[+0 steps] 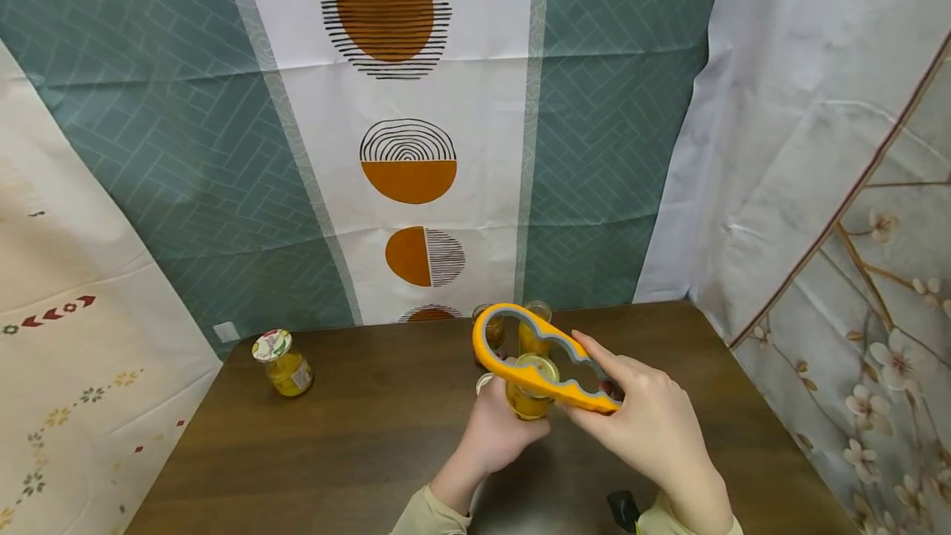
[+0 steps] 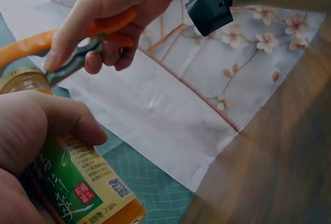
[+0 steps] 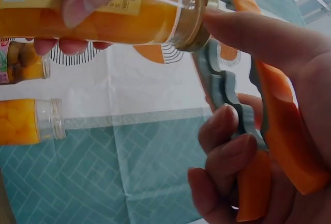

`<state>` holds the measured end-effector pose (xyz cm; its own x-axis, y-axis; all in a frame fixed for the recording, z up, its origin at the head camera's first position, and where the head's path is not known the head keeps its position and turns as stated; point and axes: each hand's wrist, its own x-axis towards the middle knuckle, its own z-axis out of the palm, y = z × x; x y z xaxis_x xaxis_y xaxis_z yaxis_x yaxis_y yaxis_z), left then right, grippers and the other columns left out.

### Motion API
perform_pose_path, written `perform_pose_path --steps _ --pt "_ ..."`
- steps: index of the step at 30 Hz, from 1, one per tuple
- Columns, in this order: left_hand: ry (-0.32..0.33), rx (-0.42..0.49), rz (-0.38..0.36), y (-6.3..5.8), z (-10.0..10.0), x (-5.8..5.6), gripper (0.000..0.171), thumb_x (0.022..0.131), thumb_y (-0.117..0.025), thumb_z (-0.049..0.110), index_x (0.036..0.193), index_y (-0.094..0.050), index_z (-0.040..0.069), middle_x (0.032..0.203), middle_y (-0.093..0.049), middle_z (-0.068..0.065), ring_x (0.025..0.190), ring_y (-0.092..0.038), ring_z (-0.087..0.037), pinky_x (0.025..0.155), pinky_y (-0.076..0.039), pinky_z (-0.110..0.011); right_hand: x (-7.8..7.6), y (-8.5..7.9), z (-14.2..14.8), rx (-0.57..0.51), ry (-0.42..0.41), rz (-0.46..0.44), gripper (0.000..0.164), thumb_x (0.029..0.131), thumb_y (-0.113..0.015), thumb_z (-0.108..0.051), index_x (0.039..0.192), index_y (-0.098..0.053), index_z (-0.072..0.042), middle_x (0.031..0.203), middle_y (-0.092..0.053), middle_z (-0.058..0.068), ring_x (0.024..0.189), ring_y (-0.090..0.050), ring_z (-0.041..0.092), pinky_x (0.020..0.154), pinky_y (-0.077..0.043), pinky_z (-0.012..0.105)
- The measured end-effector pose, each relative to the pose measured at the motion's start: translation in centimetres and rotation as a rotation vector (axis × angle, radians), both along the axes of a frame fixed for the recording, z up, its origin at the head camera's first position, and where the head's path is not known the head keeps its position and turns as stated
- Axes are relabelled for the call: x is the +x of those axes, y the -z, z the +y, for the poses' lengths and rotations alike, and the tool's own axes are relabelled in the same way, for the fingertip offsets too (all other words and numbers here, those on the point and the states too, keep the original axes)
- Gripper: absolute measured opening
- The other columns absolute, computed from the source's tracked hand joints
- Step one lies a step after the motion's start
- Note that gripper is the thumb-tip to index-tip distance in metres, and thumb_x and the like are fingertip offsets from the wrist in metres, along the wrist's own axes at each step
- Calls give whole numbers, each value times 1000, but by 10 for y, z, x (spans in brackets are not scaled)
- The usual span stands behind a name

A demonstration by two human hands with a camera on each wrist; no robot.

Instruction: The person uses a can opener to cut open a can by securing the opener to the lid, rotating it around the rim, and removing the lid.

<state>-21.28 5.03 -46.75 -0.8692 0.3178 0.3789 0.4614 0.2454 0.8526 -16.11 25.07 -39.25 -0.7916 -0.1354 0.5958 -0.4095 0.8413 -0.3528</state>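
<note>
My left hand [image 1: 499, 428] grips a glass jar [image 1: 529, 401] of orange contents. Its green and cream label [image 2: 77, 182] shows in the left wrist view. My right hand [image 1: 657, 423] holds an orange jar opener [image 1: 490, 337] with a grey scalloped inner edge, its fingers curled round both handles. The opener's loop extends over the jar from the right. In the right wrist view my right thumb [image 3: 243, 32] reaches the gold lid [image 3: 201, 14], which is on the jar. Whether the opener's grey edge touches the lid, I cannot tell.
Behind the hands, a jar with dark contents [image 1: 486, 329] and a jar with yellow-orange contents [image 1: 537, 324] stand near the table's back edge. A jar with a patterned lid [image 1: 286, 366] is at the far left of the wooden table [image 1: 357, 419]. Curtains hang behind.
</note>
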Motion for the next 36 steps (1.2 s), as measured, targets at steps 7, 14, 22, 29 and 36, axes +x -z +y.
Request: perform_pose_path --steps 7,14,22,29,36 --pt "100 63 39 -20 3 14 59 63 -76 -6 113 -53 15 94 -61 2 77 -54 -12 68 -48 -27 2 3 3 50 -41 -103 82 66 -85 -55 140 -50 -46 65 -46 -20 56 -43 2 48 -38 26" --pt "109 44 109 -34 -8 14 57 64 -76 -9 113 -54 12 94 -58 3 80 -52 -10 74 -48 -30 -2 1 -6 68 -92 -139 69 79 -65 -72 140 -49 -45 68 -45 -19 58 -42 1 51 -39 25" --pt "67 44 77 -37 -8 13 49 67 -77 -4 109 -56 11 91 -60 2 78 -52 -11 72 -47 -30 0 1 -21 83 25 -85 68 82 -61 -73 139 -56 -37 64 -41 -14 52 -38 8 47 -36 29" --pt "-3 23 72 -11 -3 -2 50 69 -84 8 111 -56 12 97 -61 1 83 -55 -13 75 -50 -35 9 3 -37 101 170 -35 67 82 -61 -73 133 -63 -30 59 -42 -9 49 -44 13 39 -37 33" --pt "-41 1 95 0 -1 -8 45 69 -85 15 105 -58 18 92 -59 5 82 -56 -11 74 -51 -32 12 4 -41 94 187 13 65 80 -67 -68 129 -66 -26 57 -48 -5 47 -49 19 36 -38 37"
